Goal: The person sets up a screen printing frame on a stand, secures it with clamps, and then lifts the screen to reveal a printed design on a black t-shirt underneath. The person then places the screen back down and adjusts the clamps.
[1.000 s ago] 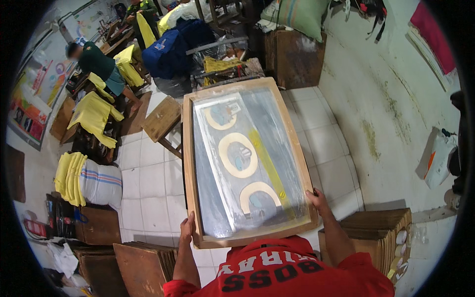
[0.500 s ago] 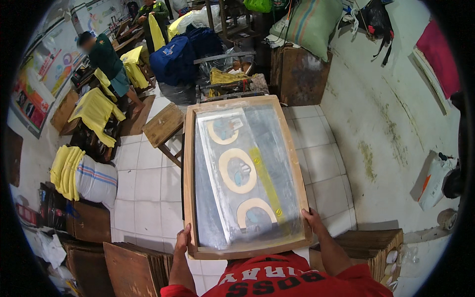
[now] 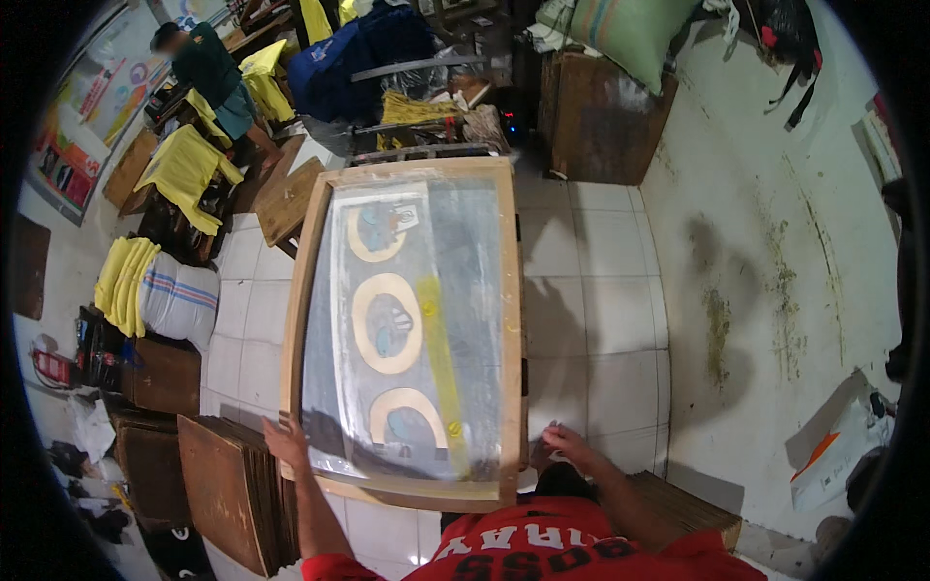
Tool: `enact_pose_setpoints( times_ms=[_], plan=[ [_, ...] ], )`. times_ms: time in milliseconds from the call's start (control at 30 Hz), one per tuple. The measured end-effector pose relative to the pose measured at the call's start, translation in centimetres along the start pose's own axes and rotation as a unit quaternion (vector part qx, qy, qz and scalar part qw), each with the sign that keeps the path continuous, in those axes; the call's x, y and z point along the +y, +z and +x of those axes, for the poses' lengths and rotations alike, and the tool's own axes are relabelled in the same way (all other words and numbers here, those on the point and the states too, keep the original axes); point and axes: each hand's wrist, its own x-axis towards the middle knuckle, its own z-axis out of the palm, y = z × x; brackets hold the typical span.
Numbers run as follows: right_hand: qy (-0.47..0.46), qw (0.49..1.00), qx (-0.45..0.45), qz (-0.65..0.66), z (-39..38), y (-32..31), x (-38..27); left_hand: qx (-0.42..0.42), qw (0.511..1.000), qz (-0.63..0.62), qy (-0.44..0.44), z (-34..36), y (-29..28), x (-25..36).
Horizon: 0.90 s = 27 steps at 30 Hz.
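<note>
A wooden-framed printing screen (image 3: 511, 320) lies in front of me, its grey mesh marked with three cream rounded shapes and a strip of yellow tape. At its lower left corner, my left hand (image 3: 288, 445) grips the side of the wood. My right hand (image 3: 567, 447) is off the frame, just right of its lower right corner and above my knee. Its fingers are curled in, and whatever they may hold is hidden. Whatever lies under the screen is mostly covered; dark bits show along its right edge.
A wooden stool (image 3: 291, 208) stands beyond the screen's left side. Stacked brown boards (image 3: 228, 474) rise at my lower left, more boards (image 3: 668, 504) at lower right. Yellow cloths (image 3: 189, 174) drape over stands, near another person (image 3: 208, 73). A stained white wall (image 3: 765, 261) bounds the right.
My right hand has let go of the screen's right side. The screen now sits further left in view, partly because my view has shifted. My left hand has stayed at its left edge.
</note>
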Motion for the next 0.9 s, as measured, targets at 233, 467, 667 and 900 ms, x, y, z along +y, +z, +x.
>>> enact_pose_setpoints(
  times_ms=[233,467,667,900],
  plan=[
    [-0.002,0.963,0.209,-0.170,-6.9,-16.5,-2.7,0.033,0.976,-0.162,0.141,-11.1,-0.2,19.7],
    [-0.013,0.953,0.294,-0.072,-7.3,-25.9,-8.8,-0.075,0.993,-0.068,0.062,-16.7,1.7,28.9],
    [0.047,0.969,0.234,-0.063,-3.0,-30.9,-12.2,-0.126,0.989,0.035,-0.069,-16.4,2.3,36.2],
    [0.181,0.944,0.180,-0.210,3.3,-39.9,-17.4,-0.149,0.978,-0.033,-0.141,-14.7,1.4,44.1]
  ],
)
